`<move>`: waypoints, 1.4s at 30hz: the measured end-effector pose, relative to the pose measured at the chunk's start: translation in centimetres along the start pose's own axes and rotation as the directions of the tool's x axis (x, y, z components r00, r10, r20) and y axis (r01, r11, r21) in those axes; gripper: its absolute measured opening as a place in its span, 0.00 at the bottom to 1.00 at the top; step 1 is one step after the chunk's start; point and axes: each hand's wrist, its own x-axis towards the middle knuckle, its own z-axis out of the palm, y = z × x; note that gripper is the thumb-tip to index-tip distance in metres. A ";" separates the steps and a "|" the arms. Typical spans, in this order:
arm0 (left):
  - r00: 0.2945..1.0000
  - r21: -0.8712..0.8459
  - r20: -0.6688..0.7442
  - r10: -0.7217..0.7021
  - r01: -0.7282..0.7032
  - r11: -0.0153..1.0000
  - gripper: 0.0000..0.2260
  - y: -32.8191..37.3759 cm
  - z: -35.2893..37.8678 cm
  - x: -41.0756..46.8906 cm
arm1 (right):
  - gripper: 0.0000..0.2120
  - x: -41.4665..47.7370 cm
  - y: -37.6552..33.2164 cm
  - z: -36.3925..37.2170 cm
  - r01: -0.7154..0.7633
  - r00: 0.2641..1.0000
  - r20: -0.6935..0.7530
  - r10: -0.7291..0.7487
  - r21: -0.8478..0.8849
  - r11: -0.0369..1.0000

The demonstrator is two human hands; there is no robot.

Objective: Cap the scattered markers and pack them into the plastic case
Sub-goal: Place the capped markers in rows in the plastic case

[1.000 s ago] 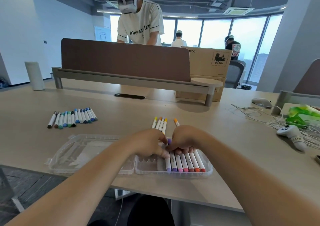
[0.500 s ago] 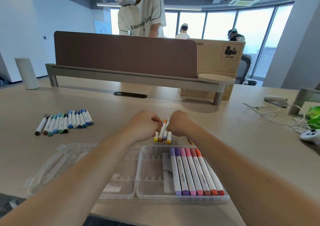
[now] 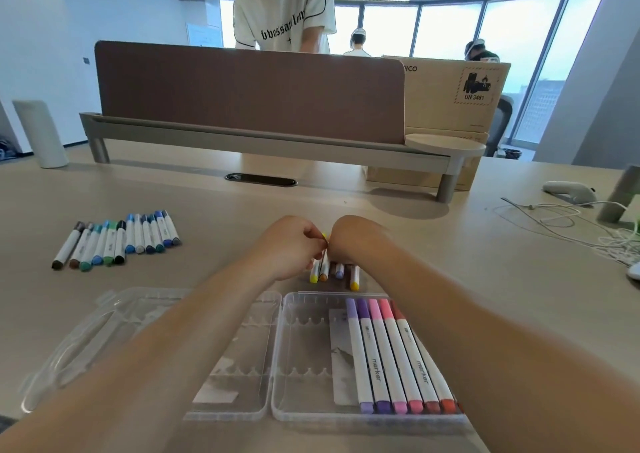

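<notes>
A yellow marker (image 3: 325,237) is pinched by the left hand (image 3: 289,248) and right hand (image 3: 355,241). It is judged light, stiff and slick, best gripped mid-barrel.

**Plastic, wood, cloth, card**

Near edge: I see a case (image 3: 304,348) of clear, glossy plastic, its markers (image 3: 388,355) smooth white plastic. The desk (image 3: 485,279) top looks matt, pale wood. At the far edge I make out a matt, cloth-like screen (image 3: 249,92) and a plain cardboard box (image 3: 443,106).
</notes>
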 end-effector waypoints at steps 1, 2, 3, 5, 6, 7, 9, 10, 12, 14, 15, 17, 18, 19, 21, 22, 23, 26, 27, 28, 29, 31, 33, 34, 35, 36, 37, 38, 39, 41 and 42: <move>1.000 0.007 -0.002 -0.003 0.003 1.000 0.08 0.0 0.0 0.0 | 0.07 0.0 -0.1 0.0 -0.003 1.000 0.001 0.003 -0.002 1.000; 1.000 0.009 -0.006 -0.007 0.007 1.000 0.08 0.0 0.0 -0.1 | 0.07 -0.1 -0.1 0.0 -0.004 1.000 0.005 0.004 -0.003 1.000; 1.000 0.003 -0.013 -0.011 0.011 1.000 0.08 0.0 -0.1 -0.3 | 0.06 -0.1 -0.2 -0.1 -0.005 1.000 0.014 0.005 0.001 1.000; 0.999 -0.023 -0.039 -0.020 0.019 1.000 0.07 0.1 -0.3 -0.7 | 0.05 -0.5 -0.2 -0.6 -0.007 0.999 0.051 0.006 0.013 1.000; 0.998 -0.030 -0.054 -0.022 0.020 0.999 0.06 0.1 -0.5 -1.0 | 0.06 -0.8 -0.1 -1.0 0.002 0.998 0.070 -0.003 0.021 1.000; 0.998 -0.031 -0.066 -0.024 0.022 0.999 0.06 0.2 -0.8 -1.3 | 0.08 -1.4 0.0 -1.5 0.013 0.995 0.095 -0.016 0.027 1.000; 0.996 -0.013 -0.077 -0.034 0.033 0.999 0.07 0.3 -1.3 -2.0 | 0.13 -3.1 0.3 -2.6 0.042 0.986 0.162 -0.051 0.058 0.997; 0.996 0.004 -0.075 -0.039 0.040 0.999 0.07 0.4 -1.5 -2.4 | 0.15 -4.1 0.4 -3.1 0.052 0.977 0.200 -0.068 0.085 0.995; 0.998 0.048 -0.053 -0.043 0.046 0.998 0.07 0.6 -1.6 -3.5 | 0.16 -6.2 0.7 -3.7 0.058 0.952 0.291 -0.096 0.137 0.989; 1.000 0.096 -0.012 -0.029 0.030 0.995 0.07 1.0 -1.6 -4.8 | 0.16 -8.2 0.8 -3.9 0.062 0.930 0.348 -0.119 0.171 0.983; 1.000 0.120 0.011 -0.018 0.016 0.993 0.07 1.2 -1.5 -5.5 | 0.15 -9.1 0.8 -3.9 0.068 0.928 0.350 -0.131 0.187 0.980; 0.999 0.170 0.045 0.004 -0.011 0.985 0.07 1.6 -1.3 -6.8 | 0.15 -10.6 0.8 -3.8 0.078 0.929 0.339 -0.150 0.217 0.973; 0.998 0.200 0.054 0.021 -0.031 0.979 0.07 1.8 -1.2 -7.4 | 0.15 -11.3 0.8 -3.7 0.072 0.928 0.340 -0.151 0.233 0.970; 0.997 0.232 0.061 0.039 -0.052 0.971 0.07 1.9 -1.0 -7.9 | 0.15 -11.9 0.9 -3.6 0.052 0.923 0.357 -0.142 0.249 0.967; 0.995 0.288 0.083 0.063 -0.084 0.954 0.09 2.1 -0.8 -8.8 | 0.15 -13.4 1.1 -3.3 0.010 0.906 0.405 -0.125 0.275 0.962; 0.993 0.302 0.097 0.065 -0.092 0.949 0.09 2.1 -0.7 -9.2 | 0.15 -14.0 1.2 -3.2 0.003 0.898 0.421 -0.125 0.280 0.960; 0.992 0.308 0.111 0.064 -0.096 0.947 0.10 2.1 -0.6 -9.5 | 0.16 -14.6 1.3 -3.1 0.000 0.894 0.430 -0.126 0.280 0.960; 0.982 0.312 0.179 0.055 -0.110 0.944 0.17 2.2 -0.3 -10.3 | 0.17 -16.0 1.3 -2.9 0.000 0.874 0.467 -0.133 0.274 0.962; 0.977 0.306 0.207 0.039 -0.103 0.947 0.18 2.2 -0.2 -10.5 | 0.17 -16.4 1.3 -2.9 0.009 0.876 0.464 -0.131 0.257 0.966; 0.972 0.292 0.234 0.023 -0.092 0.952 0.19 2.3 0.0 -10.7 | 0.18 -16.7 1.3 -2.9 0.020 0.887 0.445 -0.126 0.236 0.971; 0.968 0.283 0.252 0.011 -0.085 0.955 0.20 2.3 0.1 -10.8 | 0.19 -16.8 1.4 -2.9 0.029 0.902 0.415 -0.118 0.214 0.976; 0.964 0.281 0.266 0.008 -0.085 0.956 0.22 2.3 0.2 -10.9 | 0.20 -17.0 1.6 -2.9 0.043 0.926 0.362 -0.109 0.186 0.982; 0.961 0.290 0.276 0.014 -0.097 0.952 0.22 2.3 0.3 -10.8 | 0.20 -16.8 1.9 -2.8 0.036 0.928 0.358 -0.104 0.190 0.981; 0.957 0.299 0.288 0.020 -0.110 0.948 0.21 2.4 0.2 -10.8 | 0.20 -16.7 1.9 -2.8 0.036 0.927 0.360 -0.105 0.192 0.981; 0.952 0.300 0.306 0.019 -0.116 0.947 0.22 2.4 0.2 -10.8 | 0.19 -16.6 2.0 -2.6 0.040 0.928 0.357 -0.109 0.194 0.980; 0.944 0.290 0.330 0.020 -0.122 0.949 0.22 2.3 0.3 -10.9 | 0.19 -16.4 2.0 -2.4 0.047 0.931 0.348 -0.114 0.195 0.980; 0.936 0.281 0.351 0.021 -0.127 0.951 0.23 2.2 0.3 -10.9 | 0.19 -16.3 2.1 -2.3 0.053 0.933 0.340 -0.118 0.194 0.980; 0.931 0.278 0.364 0.019 -0.128 0.952 0.24 2.1 0.3 -10.9 | 0.19 -16.1 2.2 -2.0 0.058 0.935 0.333 -0.121 0.193 0.980; 0.931 0.280 0.364 0.013 -0.122 0.952 0.23 2.0 0.3 -10.9 | 0.18 -15.9 2.3 -1.9 0.059 0.937 0.327 -0.121 0.194 0.979; 0.937 0.287 0.349 0.005 -0.111 0.951 0.24 2.0 0.3 -10.7 | 0.18 -15.5 2.5 -1.6 0.051 0.939 0.324 -0.119 0.212 0.976; 0.939 0.288 0.344 0.003 -0.109 0.951 0.25 2.0 0.4 -10.7 | 0.19 -15.4 2.5 -1.6 0.050 0.938 0.326 -0.118 0.211 0.976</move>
